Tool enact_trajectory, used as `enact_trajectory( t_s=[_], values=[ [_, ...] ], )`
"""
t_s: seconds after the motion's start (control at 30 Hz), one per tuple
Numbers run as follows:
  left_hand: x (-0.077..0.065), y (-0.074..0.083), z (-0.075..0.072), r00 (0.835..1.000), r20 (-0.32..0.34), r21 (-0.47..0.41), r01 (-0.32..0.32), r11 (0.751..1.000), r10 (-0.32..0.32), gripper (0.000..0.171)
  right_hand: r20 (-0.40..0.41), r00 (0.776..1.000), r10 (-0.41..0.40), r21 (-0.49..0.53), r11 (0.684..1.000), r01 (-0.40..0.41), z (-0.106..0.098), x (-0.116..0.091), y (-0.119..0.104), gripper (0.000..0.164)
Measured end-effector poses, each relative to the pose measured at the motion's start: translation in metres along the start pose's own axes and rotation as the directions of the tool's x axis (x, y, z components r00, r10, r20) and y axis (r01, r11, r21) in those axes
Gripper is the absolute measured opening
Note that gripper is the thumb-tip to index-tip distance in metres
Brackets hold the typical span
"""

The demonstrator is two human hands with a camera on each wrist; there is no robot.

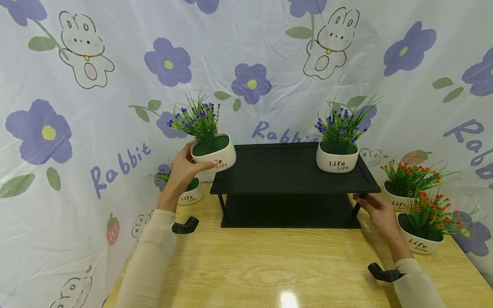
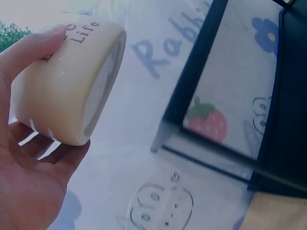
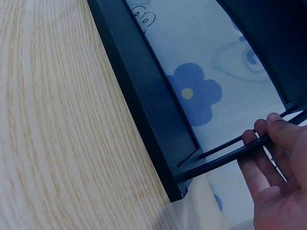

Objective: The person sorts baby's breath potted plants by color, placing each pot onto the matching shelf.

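My left hand (image 1: pixel 181 170) grips a white oval "Life" flowerpot (image 2: pixel 72 81) with purple flowers and grass (image 1: pixel 200 117). Its thumb lies across the front and the other fingers are behind and below. The pot is tilted and held in the air by the left end of a black two-tier shelf (image 1: pixel 269 175); its underside shows in the left wrist view. With the right hand (image 1: pixel 381 216) I hold the shelf's right front post (image 3: pixel 230 155), fingers curled round it. A second purple-flowered pot (image 1: pixel 337 157) stands on the top tier's right end.
Another purple-flowered pot (image 1: pixel 190 194) stands on the wooden table (image 1: pixel 262 265) behind my left wrist. Two pots with red flowers, a rear one (image 1: pixel 398 201) and a front one (image 1: pixel 420 239), stand right of the shelf. A rabbit-print cloth (image 1: pixel 215 51) hangs behind.
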State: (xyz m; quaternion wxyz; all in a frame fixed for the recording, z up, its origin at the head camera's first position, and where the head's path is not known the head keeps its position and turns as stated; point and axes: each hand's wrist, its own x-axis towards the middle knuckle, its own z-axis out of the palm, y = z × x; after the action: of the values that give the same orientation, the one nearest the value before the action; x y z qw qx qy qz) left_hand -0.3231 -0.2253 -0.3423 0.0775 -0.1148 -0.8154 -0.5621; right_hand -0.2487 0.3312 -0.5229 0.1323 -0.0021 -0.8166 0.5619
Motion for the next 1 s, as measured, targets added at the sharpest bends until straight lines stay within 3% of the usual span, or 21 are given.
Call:
enact_trajectory(
  t_s=[0.2,0.43,0.73,0.83,1.0],
  values=[
    [0.012,0.013,0.019,0.997,0.06,0.0,-0.042,0.999,0.042,0.099,0.015,1.0,-0.005,-0.008,1.0,0.005,0.0,-0.001,-0.002,0.043],
    [0.023,0.033,0.043,0.991,0.129,-0.016,-0.032,0.999,0.034,0.101,0.008,1.0,-0.016,-0.008,1.0,0.016,0.001,-0.002,-0.004,0.041],
    [0.02,0.075,0.074,0.977,0.194,0.019,-0.09,0.996,0.085,0.095,-0.007,1.0,-0.026,-0.016,1.0,0.025,0.0,0.001,-0.004,0.04],
    [0.022,0.081,0.084,0.974,0.207,0.037,-0.098,0.995,0.088,0.096,-0.005,1.0,-0.023,-0.002,1.0,0.023,0.0,0.001,-0.002,0.04],
    [0.042,0.066,0.107,0.972,0.207,0.081,-0.129,0.988,0.11,0.102,0.0,0.999,-0.044,0.004,0.999,0.044,0.001,-0.001,-0.001,0.039]
  ],
)
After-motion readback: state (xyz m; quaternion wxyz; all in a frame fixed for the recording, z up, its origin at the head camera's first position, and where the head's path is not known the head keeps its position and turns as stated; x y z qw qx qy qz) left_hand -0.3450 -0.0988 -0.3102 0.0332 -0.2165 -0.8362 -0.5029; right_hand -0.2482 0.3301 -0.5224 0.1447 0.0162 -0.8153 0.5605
